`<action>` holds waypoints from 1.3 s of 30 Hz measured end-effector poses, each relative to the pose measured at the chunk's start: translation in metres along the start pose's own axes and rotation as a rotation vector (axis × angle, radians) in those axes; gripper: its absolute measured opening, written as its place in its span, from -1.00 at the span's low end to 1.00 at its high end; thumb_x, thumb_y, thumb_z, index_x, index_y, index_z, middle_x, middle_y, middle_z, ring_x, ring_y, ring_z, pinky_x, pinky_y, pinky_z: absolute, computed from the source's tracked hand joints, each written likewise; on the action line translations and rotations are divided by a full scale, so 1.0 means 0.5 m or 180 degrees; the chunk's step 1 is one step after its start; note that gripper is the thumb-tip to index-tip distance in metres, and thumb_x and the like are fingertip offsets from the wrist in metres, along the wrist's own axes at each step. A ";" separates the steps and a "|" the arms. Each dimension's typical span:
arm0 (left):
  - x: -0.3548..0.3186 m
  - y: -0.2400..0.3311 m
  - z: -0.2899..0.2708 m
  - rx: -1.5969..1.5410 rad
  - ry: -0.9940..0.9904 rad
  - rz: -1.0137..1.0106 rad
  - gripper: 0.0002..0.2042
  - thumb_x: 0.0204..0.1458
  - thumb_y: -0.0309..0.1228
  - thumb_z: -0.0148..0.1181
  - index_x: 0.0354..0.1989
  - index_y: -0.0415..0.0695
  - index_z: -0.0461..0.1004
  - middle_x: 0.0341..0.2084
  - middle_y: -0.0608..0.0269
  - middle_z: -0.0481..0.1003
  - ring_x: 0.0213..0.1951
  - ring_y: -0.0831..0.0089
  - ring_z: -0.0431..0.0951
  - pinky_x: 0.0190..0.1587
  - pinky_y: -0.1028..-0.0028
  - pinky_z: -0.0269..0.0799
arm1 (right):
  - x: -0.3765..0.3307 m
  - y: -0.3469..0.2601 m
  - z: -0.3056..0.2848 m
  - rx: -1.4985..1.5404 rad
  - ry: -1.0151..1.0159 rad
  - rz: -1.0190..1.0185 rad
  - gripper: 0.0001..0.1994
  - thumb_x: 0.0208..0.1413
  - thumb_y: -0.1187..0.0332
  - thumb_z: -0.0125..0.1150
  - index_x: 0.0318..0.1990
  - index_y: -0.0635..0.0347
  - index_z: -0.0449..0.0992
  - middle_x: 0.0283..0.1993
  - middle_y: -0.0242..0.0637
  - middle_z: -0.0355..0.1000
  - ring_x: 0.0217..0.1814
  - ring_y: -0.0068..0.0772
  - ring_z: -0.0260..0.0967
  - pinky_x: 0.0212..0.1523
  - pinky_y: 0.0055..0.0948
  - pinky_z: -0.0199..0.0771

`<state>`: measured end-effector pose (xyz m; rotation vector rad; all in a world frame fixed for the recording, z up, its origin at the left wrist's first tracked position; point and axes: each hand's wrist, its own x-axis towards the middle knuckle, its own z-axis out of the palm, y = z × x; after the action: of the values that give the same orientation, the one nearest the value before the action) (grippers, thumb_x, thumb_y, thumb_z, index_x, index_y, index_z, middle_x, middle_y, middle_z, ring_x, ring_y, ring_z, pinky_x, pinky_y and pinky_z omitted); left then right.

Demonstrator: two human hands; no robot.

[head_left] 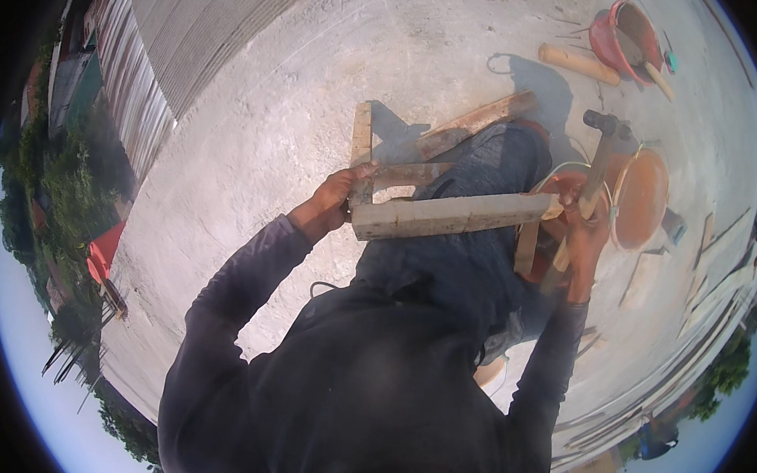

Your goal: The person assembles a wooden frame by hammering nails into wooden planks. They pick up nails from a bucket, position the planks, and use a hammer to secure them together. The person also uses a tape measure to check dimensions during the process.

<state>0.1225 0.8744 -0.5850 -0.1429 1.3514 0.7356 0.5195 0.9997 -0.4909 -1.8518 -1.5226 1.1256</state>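
A thick grey-brown wooden board (452, 216) lies crosswise over my lap. Its left end meets a shorter upright wooden piece (362, 137), and another wooden piece (407, 175) extends from that corner behind the board. My left hand (333, 198) is closed around the corner where these pieces come together. Over by the board's right end, my right hand (586, 234) is wrapped around the handle of a hammer (599, 167). The hammer's dark head points up and away from me, apart from the board. Whether nails are in the wood is too small to tell.
Beside my right leg stand an orange bucket (641, 203) and a red bucket (561, 182) holding wood pieces. Farther off are another red bucket (615, 43) and a round wooden piece (580, 64). A loose board (479, 122) lies beyond my knee. Corrugated sheets (210, 22) border the concrete floor.
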 end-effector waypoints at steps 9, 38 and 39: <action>0.035 -0.038 -0.003 0.0085 0.0047 -0.0199 -0.55 0.19 -0.25 0.25 0.17 -0.24 0.39 -0.14 0.16 0.41 -0.14 0.35 0.48 -0.16 0.33 0.53 | -0.003 0.038 0.030 0.0596 0.0063 0.0611 -0.64 0.24 0.25 0.39 0.09 0.22 0.52 -0.10 -0.30 0.56 -0.08 -0.47 0.53 -0.08 -0.45 0.52; 0.023 0.022 0.375 0.3554 -0.1691 0.1526 -0.50 0.18 -0.45 0.33 0.30 -0.27 0.39 0.18 0.01 0.50 0.22 0.30 0.47 0.26 0.38 0.34 | -0.076 0.006 0.085 -0.0846 0.1045 -0.1147 -0.48 0.07 0.11 0.42 0.09 0.27 0.49 -0.22 0.01 0.56 -0.23 0.11 0.57 -0.25 -0.07 0.56; 0.025 0.012 0.398 0.3598 -0.1916 0.1299 -0.50 0.18 -0.45 0.33 0.28 -0.28 0.40 0.19 0.00 0.50 0.23 0.33 0.47 0.26 0.40 0.34 | -0.092 0.006 0.076 -0.0707 0.1304 -0.1213 -0.46 0.07 0.12 0.42 0.12 0.26 0.47 -0.22 0.02 0.57 -0.25 0.12 0.58 -0.26 -0.06 0.57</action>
<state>0.2850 0.9830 -0.5456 1.1852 1.0333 0.2088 0.4878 0.9500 -0.5005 -1.6919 -1.6991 0.3889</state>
